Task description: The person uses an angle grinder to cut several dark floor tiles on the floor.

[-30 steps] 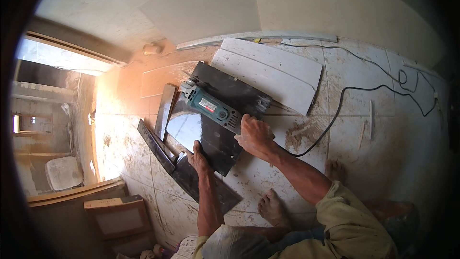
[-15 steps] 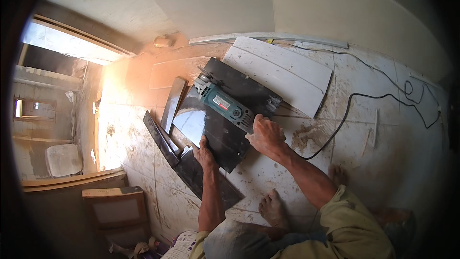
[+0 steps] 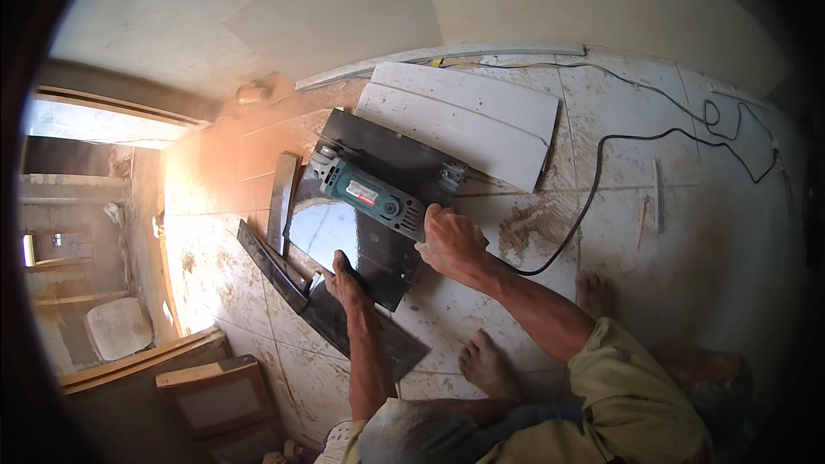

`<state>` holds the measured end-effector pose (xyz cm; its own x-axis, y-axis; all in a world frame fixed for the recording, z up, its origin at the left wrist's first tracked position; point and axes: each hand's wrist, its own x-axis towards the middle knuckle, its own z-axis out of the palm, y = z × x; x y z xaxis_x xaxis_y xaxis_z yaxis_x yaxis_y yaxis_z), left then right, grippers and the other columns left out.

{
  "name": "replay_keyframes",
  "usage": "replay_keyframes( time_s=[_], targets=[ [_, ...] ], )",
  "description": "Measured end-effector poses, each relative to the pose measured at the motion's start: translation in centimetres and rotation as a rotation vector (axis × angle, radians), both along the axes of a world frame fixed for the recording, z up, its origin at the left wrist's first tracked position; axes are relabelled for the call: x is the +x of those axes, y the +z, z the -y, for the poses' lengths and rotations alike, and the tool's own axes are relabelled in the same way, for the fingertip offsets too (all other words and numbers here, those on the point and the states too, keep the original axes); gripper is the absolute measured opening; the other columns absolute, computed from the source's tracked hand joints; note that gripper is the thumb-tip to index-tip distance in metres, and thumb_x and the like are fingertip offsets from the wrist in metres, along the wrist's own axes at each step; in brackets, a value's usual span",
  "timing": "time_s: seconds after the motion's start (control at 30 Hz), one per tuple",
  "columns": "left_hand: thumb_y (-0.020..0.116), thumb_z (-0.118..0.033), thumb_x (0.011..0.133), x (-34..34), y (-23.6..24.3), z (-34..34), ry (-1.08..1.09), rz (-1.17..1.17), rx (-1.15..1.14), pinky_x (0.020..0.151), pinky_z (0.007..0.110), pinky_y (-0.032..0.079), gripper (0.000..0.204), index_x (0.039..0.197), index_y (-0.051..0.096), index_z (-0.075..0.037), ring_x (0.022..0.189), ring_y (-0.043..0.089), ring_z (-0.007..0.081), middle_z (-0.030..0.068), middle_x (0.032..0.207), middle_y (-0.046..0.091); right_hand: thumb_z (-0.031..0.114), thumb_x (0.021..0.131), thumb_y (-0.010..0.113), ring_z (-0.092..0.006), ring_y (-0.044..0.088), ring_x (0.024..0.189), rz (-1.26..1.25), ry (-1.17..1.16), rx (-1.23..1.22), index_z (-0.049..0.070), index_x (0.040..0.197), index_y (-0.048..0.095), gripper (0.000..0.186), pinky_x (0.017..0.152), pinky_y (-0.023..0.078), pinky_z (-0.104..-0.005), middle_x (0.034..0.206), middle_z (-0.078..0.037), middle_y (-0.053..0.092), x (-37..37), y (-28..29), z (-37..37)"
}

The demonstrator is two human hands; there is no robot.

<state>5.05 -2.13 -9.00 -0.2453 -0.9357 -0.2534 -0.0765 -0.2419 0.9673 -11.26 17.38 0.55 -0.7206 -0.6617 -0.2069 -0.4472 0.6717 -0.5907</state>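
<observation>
My right hand is wrapped round the rear end of a teal angle grinder. The grinder's head points to the far left, and its thin disc sits by the far part of a glossy black tile. At the tile's near left edge, my left hand grips it, the thumb lying on top. A bright reflection covers the tile's left part. Under and beside it lie another dark tile piece and narrow dark strips, one upright-looking in the view, another slanting.
White tiles lie beyond the black one. A black cord runs from the grinder across the dusty floor to the right. A long metal bar lies along the wall. Orange dust hangs near a cup. A cardboard box stands lower left.
The whole view has shifted, so the scene sits further left. Both hands keep their holds on the tile and the angle grinder; the disc stays near the tile's far part.
</observation>
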Motion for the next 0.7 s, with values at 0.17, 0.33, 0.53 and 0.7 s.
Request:
replay_keyframes(
  time_s=[0.17,0.33,0.53,0.7],
  targets=[
    [0.073,-0.021,0.088,0.1,-0.5,0.6,-0.001,-0.074,-0.012,0.093,0.030,0.044,0.090,0.152,0.018,0.009,0.100,0.056,0.0170,0.0097,0.119,0.058,0.016,0.081,0.069,-0.0321,0.072,0.076,-0.008,-0.014,-0.009,-0.003,0.094,0.054,0.028,0.060,0.061,-0.0392,0.087,-0.022,0.065,0.3,0.2,-0.2],
    [0.073,-0.017,0.088,-0.6,0.3,-0.2,0.000,-0.085,0.012,0.087,0.028,0.044,0.093,0.153,0.013,0.009,0.090,0.053,0.0134,0.0051,0.108,0.058,0.013,0.081,0.067,-0.0322,0.072,0.075,-0.034,-0.047,-0.023,-0.003,0.093,0.054,0.024,0.060,0.061,-0.0391,0.086,-0.023,0.065,0.5,-0.7,-0.6],
    [0.072,-0.017,0.089,0.5,-0.3,0.9,-0.026,-0.079,0.031,0.086,0.027,0.044,0.096,0.154,0.005,0.008,0.089,0.052,0.0132,0.0029,0.103,0.056,0.010,0.082,0.065,-0.0319,0.072,0.074,-0.024,-0.022,-0.044,-0.004,0.091,0.054,0.020,0.060,0.061,-0.0389,0.086,-0.022,0.065,0.6,-0.1,-0.8],
    [0.071,-0.028,0.091,-0.4,0.5,-0.3,-0.005,0.014,-0.059,0.097,0.032,0.042,0.073,0.137,0.036,0.016,0.106,0.055,0.0178,0.0126,0.117,0.059,0.011,0.082,0.065,-0.0308,0.072,0.072,-0.031,-0.031,-0.036,-0.004,0.091,0.055,0.020,0.058,0.060,-0.0379,0.084,-0.022,0.065,0.6,-0.1,-1.3]
  ],
)
